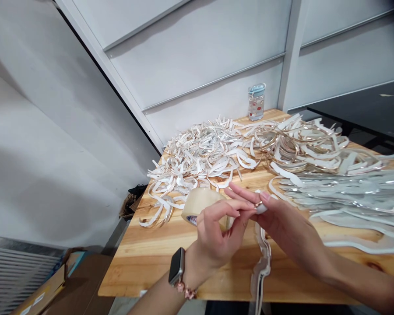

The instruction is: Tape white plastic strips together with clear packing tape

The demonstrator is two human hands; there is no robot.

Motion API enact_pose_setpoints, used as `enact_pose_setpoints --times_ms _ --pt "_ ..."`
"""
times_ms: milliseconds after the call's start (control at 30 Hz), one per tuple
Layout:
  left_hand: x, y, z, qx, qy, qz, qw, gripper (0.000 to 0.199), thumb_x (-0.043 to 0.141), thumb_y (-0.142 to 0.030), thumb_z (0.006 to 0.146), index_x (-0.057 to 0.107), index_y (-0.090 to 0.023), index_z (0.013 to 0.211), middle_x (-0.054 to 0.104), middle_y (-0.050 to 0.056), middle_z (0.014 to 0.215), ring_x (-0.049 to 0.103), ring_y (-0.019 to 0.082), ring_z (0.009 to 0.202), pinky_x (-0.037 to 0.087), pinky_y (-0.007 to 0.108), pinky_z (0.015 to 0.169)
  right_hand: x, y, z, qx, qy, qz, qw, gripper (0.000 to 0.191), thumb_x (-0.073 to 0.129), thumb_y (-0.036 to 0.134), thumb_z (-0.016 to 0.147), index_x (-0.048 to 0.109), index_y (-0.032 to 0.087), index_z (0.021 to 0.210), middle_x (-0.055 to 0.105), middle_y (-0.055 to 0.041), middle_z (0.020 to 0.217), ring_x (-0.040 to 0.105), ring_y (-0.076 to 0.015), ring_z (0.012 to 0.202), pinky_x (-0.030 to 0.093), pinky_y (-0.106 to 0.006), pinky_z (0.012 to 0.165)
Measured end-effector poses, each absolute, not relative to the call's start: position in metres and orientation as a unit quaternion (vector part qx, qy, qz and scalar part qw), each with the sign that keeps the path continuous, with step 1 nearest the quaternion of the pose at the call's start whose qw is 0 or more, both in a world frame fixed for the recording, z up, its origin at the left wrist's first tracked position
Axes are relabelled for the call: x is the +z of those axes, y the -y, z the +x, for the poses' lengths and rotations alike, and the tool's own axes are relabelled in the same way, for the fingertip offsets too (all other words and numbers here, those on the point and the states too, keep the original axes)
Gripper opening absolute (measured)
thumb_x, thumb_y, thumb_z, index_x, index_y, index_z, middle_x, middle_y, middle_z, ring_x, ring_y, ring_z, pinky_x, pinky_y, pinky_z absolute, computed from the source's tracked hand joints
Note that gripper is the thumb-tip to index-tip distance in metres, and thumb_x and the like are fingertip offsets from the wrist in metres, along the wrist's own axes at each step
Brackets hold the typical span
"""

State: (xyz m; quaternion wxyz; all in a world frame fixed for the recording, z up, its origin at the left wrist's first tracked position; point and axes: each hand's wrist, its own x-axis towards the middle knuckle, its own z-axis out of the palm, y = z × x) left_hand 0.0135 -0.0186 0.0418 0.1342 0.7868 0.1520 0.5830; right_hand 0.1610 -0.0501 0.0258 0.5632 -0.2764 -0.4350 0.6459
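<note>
A long, wavy white and clear plastic strip with a shiny edge (263,251) hangs from my hands over the front of the wooden table. At its top end, my left hand (218,234) pinches the strip's edge between thumb and index finger. My right hand (287,234) grips the same end from the other side, its thumb on top and its fingers pointing left. The fingertips of both hands meet there and partly hide the strip. Just behind my left hand lies a wide roll of clear tape (200,202), partly covered by the fingers.
Curled white scraps (197,153) are heaped on the wooden table (144,253) at the back left. Gold-edged strips (308,144) and flat clear strips (354,188) lie at the right. A water bottle (256,105) stands by the wall. A cardboard box (82,284) sits below left.
</note>
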Motion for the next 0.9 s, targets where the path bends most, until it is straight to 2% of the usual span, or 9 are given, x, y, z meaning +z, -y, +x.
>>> enact_pose_setpoints --times_ms 400,567,767,900 --pt "0.043 0.019 0.012 0.576 -0.154 0.787 0.161 0.031 0.063 0.001 0.087 0.043 -0.023 0.093 0.075 0.005 0.096 0.076 0.019 0.09 0.066 0.031 0.077 0.038 0.05 0.159 0.676 0.386 -0.252 0.575 0.039 0.046 0.052 0.1 0.076 0.032 0.116 0.062 0.0002 0.14 0.041 -0.0268 0.145 0.018 -0.054 0.125" --pt "0.041 0.018 0.011 0.585 -0.149 0.779 0.169 0.03 0.061 0.0 0.088 0.042 -0.023 0.094 0.072 0.006 0.099 0.075 0.02 0.092 0.067 0.031 0.072 0.039 0.049 0.159 0.689 0.367 -0.243 0.576 0.039 0.047 0.05 0.1 0.077 0.029 0.114 0.065 -0.0014 0.138 0.044 -0.0273 0.143 0.022 -0.054 0.124" --pt "0.041 0.017 0.012 0.586 -0.13 0.777 0.189 0.03 0.057 0.004 0.089 0.042 -0.021 0.096 0.068 0.005 0.1 0.074 0.019 0.099 0.066 0.035 0.083 0.045 0.048 0.159 0.719 0.337 -0.239 0.559 0.039 0.05 0.052 0.097 0.079 0.029 0.108 0.069 -0.0017 0.132 0.05 -0.0268 0.139 0.027 -0.051 0.123" --pt "0.041 0.017 0.012 0.593 -0.132 0.771 0.189 0.029 0.055 0.005 0.09 0.042 -0.021 0.095 0.067 0.005 0.1 0.074 0.019 0.098 0.066 0.036 0.084 0.049 0.047 0.159 0.738 0.317 -0.24 0.546 0.039 0.049 0.05 0.097 0.078 0.029 0.111 0.071 -0.0019 0.131 0.051 -0.0265 0.139 0.03 -0.052 0.122"
